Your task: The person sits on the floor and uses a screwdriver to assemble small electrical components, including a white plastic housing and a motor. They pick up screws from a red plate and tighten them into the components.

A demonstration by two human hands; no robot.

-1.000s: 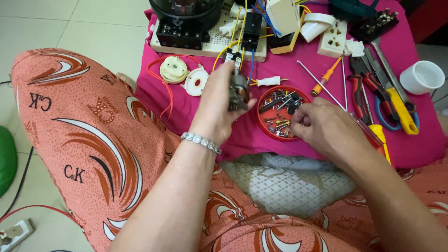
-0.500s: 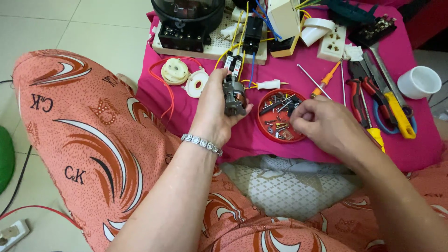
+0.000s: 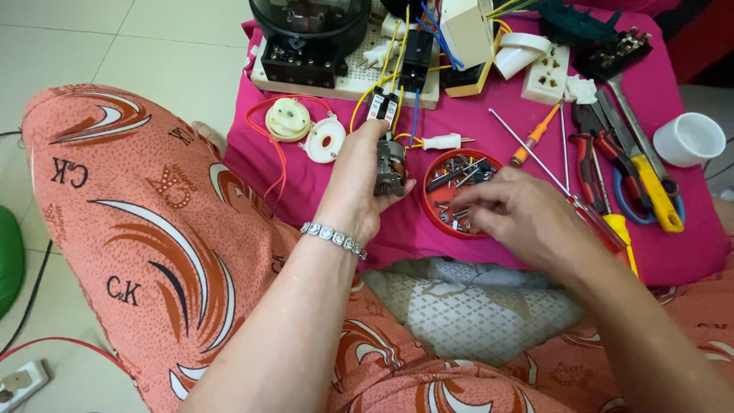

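My left hand [image 3: 359, 183] grips a small grey metal motor [image 3: 390, 170] upright over a pink cloth [image 3: 321, 199], a silver bracelet on its wrist. Yellow and blue wires run from just above the motor up to a small black-and-white part [image 3: 382, 105]. My right hand [image 3: 516, 214] reaches with its fingertips into a round red lid [image 3: 440, 195] that holds several small screws and metal bits. Whether those fingers pinch a screw is hidden.
On the pink cloth lie two cream round plastic parts [image 3: 304, 128] with red wire, screwdrivers [image 3: 535, 134], red-handled pliers [image 3: 589, 164], a yellow-handled cutter [image 3: 654, 191], a white socket [image 3: 547, 75] and a perforated board [image 3: 344, 76] with black components. A white cup [image 3: 688, 138] stands right. A green object [image 3: 9, 260] lies left.
My right hand moved left from beside the red lid to put its fingertips inside it. My left hand keeps the motor, turned slightly more upright.
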